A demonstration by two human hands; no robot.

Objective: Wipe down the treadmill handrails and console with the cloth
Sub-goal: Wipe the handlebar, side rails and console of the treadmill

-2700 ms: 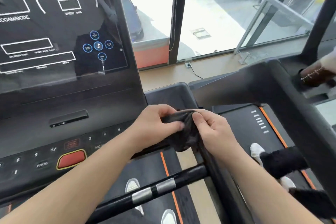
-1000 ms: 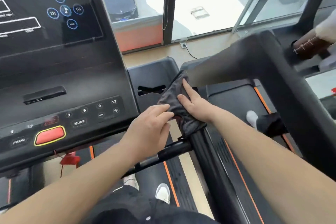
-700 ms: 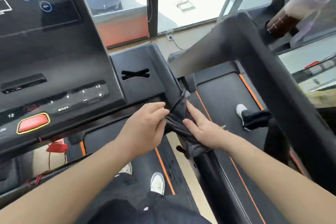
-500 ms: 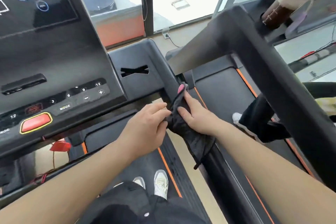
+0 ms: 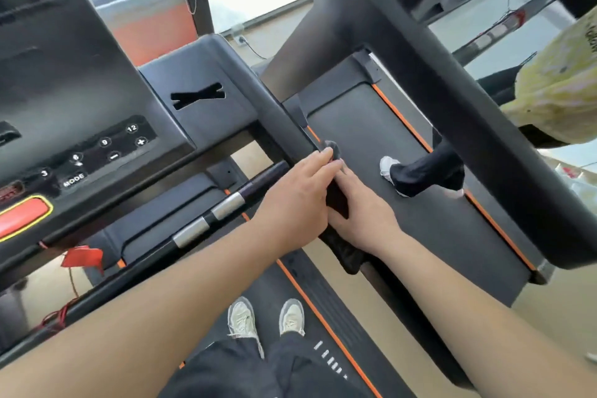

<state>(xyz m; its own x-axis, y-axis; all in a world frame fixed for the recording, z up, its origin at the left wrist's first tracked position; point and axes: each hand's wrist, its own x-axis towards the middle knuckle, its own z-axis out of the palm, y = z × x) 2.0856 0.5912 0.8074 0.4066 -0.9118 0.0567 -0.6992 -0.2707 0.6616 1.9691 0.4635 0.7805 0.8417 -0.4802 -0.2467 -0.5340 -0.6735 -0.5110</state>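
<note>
Wiping of handrail (image 5: 277, 120) with cloth (image 5: 344, 257) wrapped round it.
The cloth is gripped by left hand (image 5: 297, 204) and right hand (image 5: 365, 215), both closed on it; a firm wrap should be kept and slid the rail's full length. Cloth mostly hidden under hands; console (image 5: 80, 100) cut off.

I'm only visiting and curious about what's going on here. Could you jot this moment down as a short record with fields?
Activity: wiping the treadmill's handrail
Tool: dark cloth, draped over the rail, lower end hanging
Left hand: holds the cloth from the console side
Right hand: holds it from the far side
Console: left of the hands, not being touched
Nearby: another person's shoe on the next treadmill
</note>
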